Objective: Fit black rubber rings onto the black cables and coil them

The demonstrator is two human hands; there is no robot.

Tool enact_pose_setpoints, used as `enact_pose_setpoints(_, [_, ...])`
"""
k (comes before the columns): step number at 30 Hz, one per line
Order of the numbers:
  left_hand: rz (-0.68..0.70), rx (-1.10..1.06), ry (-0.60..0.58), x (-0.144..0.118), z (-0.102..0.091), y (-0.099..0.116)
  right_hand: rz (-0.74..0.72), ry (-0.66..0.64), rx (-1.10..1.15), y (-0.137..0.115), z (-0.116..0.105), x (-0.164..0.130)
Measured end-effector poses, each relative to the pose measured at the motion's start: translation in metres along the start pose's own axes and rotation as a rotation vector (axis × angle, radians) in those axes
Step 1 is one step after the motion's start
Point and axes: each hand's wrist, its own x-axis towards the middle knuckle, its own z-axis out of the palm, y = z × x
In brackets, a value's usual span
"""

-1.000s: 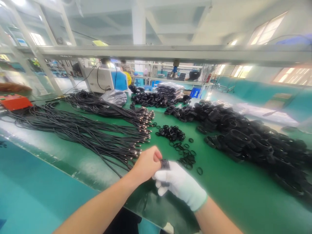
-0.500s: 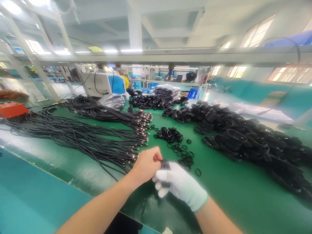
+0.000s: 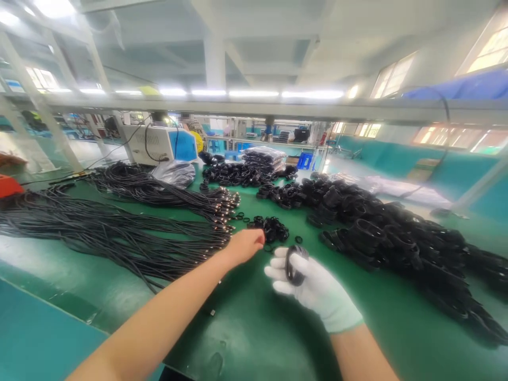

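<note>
My right hand, in a white glove, grips a small coiled black cable bundle held upright above the green table. My bare left hand is stretched forward, its fingertips touching or just over a scatter of small black rings; what its fingers pinch is hidden. To its left lie long black cables with metal plug ends pointing toward the rings.
A big heap of coiled black cables fills the right side. More coils and bagged stacks sit farther back, beside a white and blue machine. An orange box is at the far left edge.
My left hand let go of the bundle and reached forward to the small rings. My right hand turned the coil upright and moved slightly right. The view shifted left and down.
</note>
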Motion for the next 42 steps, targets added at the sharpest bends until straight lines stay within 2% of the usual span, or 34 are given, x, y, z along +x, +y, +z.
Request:
enact_pose_setpoints(3, [-0.001,-0.013,-0.034,0.014,0.021,0.003,0.034,-0.073,0.012,0.004,-0.002,0.001])
enact_pose_setpoints(6, [-0.025,-0.1,-0.062,0.012,0.019,0.003,0.058,-0.097,0.056,0.006,0.0,0.002])
enact_pose_setpoints(9, [-0.051,-0.268,-0.106,-0.009,0.001,0.005,0.0,0.034,0.021,0.005,0.006,0.003])
enact_pose_setpoints(12, [-0.055,-0.446,-0.153,-0.044,-0.009,0.015,-0.11,0.197,-0.122,0.01,0.018,0.007])
enact_pose_setpoints(15, [-0.104,-0.749,-0.163,-0.075,-0.002,0.025,-0.134,0.246,-0.226,0.022,0.031,0.013])
enact_pose_setpoints(17, [-0.164,-0.93,-0.119,-0.087,0.009,0.028,-0.133,0.26,-0.242,0.031,0.037,0.016])
enact_pose_setpoints(20, [-0.202,-0.892,-0.003,-0.094,0.022,0.027,-0.125,0.263,-0.225,0.042,0.039,0.015])
enact_pose_setpoints(22, [-0.181,-0.853,0.058,-0.099,0.023,0.026,-0.084,0.183,-0.146,0.045,0.038,0.011])
enact_pose_setpoints(23, [-0.166,-0.901,0.068,-0.103,0.02,0.026,-0.05,0.09,-0.083,0.046,0.037,0.009])
enact_pose_setpoints(25, [-0.123,-1.139,0.052,-0.111,0.012,0.027,0.002,-0.159,0.032,0.044,0.035,0.004])
enact_pose_setpoints(27, [-0.045,-1.394,-0.042,-0.12,0.0,0.027,0.01,-0.396,0.062,0.041,0.035,-0.001])
enact_pose_setpoints(28, [-0.004,-1.444,-0.125,-0.123,-0.007,0.026,0.005,-0.461,0.031,0.039,0.036,-0.002])
enact_pose_setpoints(30, [0.031,-1.295,-0.296,-0.127,-0.02,0.023,0.018,-0.509,-0.074,0.036,0.038,-0.005])
enact_pose_setpoints(33, [0.013,-0.708,-0.42,-0.125,-0.038,0.021,0.071,-0.424,-0.237,0.033,0.041,-0.008])
enact_pose_setpoints(35, [0.07,-0.351,-0.4,-0.124,-0.048,0.024,0.096,-0.363,-0.301,0.032,0.043,-0.009])
enact_pose_setpoints(37, [0.128,-0.138,-0.355,-0.124,-0.056,0.03,0.09,-0.312,-0.351,0.03,0.046,-0.008])
enact_pose_setpoints(39, [0.129,-0.055,-0.29,-0.126,-0.06,0.035,0.031,-0.203,-0.431,0.027,0.047,-0.007])
enact_pose_setpoints(42, [0.07,-0.111,-0.202,-0.128,-0.06,0.034,-0.023,-0.03,-0.534,0.022,0.052,-0.006])
